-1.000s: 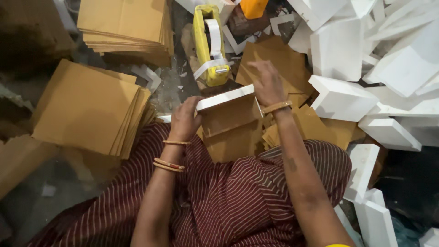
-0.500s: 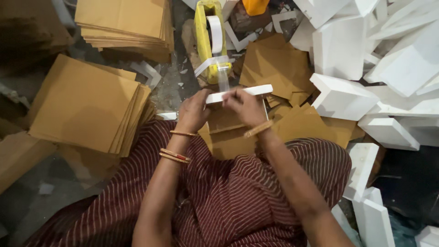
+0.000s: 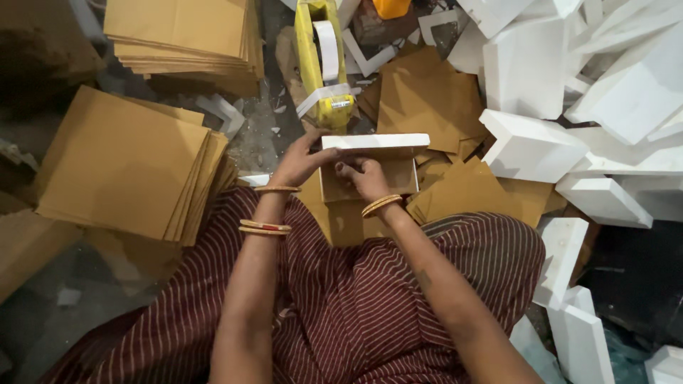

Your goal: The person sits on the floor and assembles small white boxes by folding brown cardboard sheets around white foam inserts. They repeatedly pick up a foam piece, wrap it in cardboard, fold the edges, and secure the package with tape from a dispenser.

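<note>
A small brown cardboard box (image 3: 390, 171) with a white foam slab (image 3: 377, 141) along its top edge rests on my lap. My left hand (image 3: 297, 163) grips the box's left side, thumb against the foam. My right hand (image 3: 364, 176) presses on the box's front face, fingers curled on the cardboard. Both wrists carry bangles. Just beyond the box stands a yellow tape dispenser (image 3: 321, 64) with a white roll.
Stacks of flat brown cardboard sheets (image 3: 128, 167) lie at the left, with another cardboard stack (image 3: 186, 35) at the far left. White foam blocks (image 3: 530, 146) pile up on the right. Loose cardboard pieces (image 3: 427, 99) lie beyond the box. My striped skirt (image 3: 341, 306) fills the foreground.
My right hand has come back from the far cardboard pile onto the box's front. The foam slab now sits level on the box's top edge. My left hand kept its grip.
</note>
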